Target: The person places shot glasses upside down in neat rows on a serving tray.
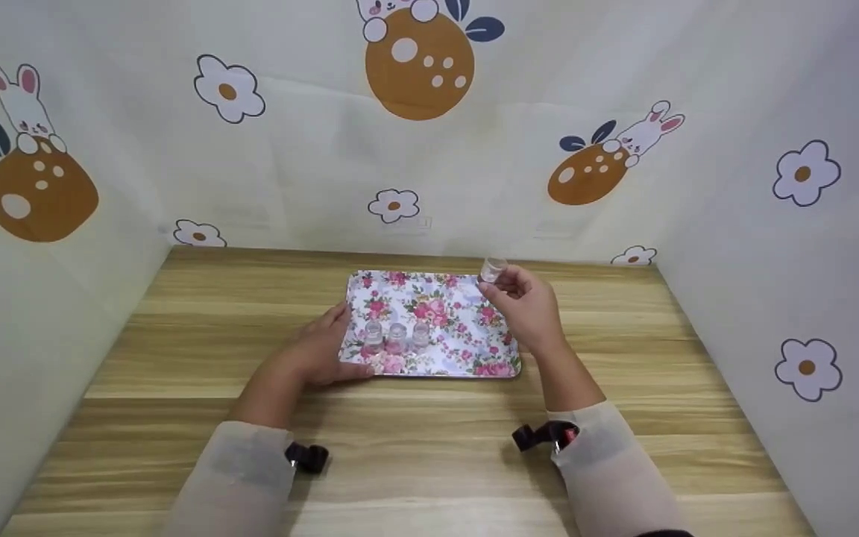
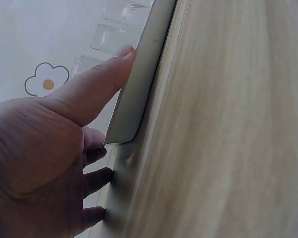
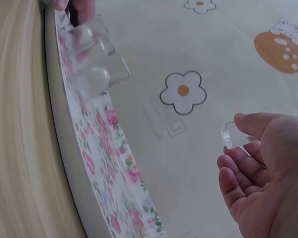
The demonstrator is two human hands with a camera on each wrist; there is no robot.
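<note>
My right hand [image 1: 536, 312] pinches a small clear cup [image 1: 492, 269] between thumb and fingers, up over the tray's far right corner. In the right wrist view, the cup [image 3: 229, 136] is tipped sideways to the camera, its end sticking out past the fingertips. My left hand [image 1: 323, 348] rests against the near left corner of a floral tray [image 1: 459, 328], thumb along the front rim and fingers spread down the left side. Three similar clear cups, a left one [image 1: 373, 338], a middle one [image 1: 397, 338] and a right one [image 1: 420, 337], stand in a row on the tray's left half.
The tray lies on a wood-grain table [image 1: 429, 440]. Pale cloth walls [image 1: 303, 156] printed with rabbits, oranges and flowers enclose the table at the back and both sides. A black strapped device sits at each wrist.
</note>
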